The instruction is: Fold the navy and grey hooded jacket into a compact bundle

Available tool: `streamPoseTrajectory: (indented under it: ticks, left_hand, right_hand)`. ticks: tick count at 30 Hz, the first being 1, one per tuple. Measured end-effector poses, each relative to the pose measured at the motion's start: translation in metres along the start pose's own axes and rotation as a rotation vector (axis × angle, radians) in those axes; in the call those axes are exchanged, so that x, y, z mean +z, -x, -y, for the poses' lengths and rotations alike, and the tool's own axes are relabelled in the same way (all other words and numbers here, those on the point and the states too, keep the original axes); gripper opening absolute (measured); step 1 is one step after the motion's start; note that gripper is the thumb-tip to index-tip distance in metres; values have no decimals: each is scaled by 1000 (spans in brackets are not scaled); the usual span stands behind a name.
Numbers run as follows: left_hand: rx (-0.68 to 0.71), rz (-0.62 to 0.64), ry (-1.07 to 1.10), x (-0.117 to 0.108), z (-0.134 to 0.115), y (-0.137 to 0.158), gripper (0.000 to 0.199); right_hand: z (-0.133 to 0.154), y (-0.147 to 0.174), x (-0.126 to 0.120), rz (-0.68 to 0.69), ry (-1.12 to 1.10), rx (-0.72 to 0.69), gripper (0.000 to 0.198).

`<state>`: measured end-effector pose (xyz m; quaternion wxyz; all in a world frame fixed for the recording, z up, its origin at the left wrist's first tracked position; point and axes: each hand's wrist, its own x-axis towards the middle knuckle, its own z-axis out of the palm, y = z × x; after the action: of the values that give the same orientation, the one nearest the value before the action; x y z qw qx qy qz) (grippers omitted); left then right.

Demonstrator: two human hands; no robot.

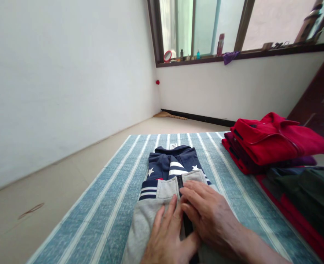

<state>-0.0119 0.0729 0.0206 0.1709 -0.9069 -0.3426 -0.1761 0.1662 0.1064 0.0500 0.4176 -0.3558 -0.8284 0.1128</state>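
Observation:
A folded zip jacket (148, 216) in grey and navy lies in front of me, its collar end pointing away. White stars and stripes mark the navy part, and a dark zipper (188, 223) runs down the grey part. My left hand (169, 234) rests flat on the grey cloth left of the zipper, fingers spread. Just right of it, my right hand (208, 209) lies on the jacket with slightly bent fingers, their tips at the zipper's upper part. The two hands touch or overlap near the zipper. Both hands partly cover the cloth below.
Under the jacket is a blue striped bed cover (107, 201). Folded red clothes (277, 139) are stacked at the right, with dark green clothing (310, 190) nearer me. A white wall (68, 73) rises at the left. Small items line the window sill (200, 60).

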Motion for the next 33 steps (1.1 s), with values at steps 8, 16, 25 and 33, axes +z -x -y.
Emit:
streamPoseTrajectory:
  ticks: [8,16,25,33]
  left_hand:
    - [-190,-60,-8,-5,9,6,59]
    - [-97,-24,-123,5,7,5,44]
    - [-246,53,137,-19,21,-22,18]
    - [-210,73,-9,-5,39,-4,40]
  right_hand:
    - [-23,12,21,124,-10,184,25]
    - [-27,24,33,125,56,227,22]
    - [-28,25,34,142,60,208,23]
    - [-17,24,27,58,216,149,26]
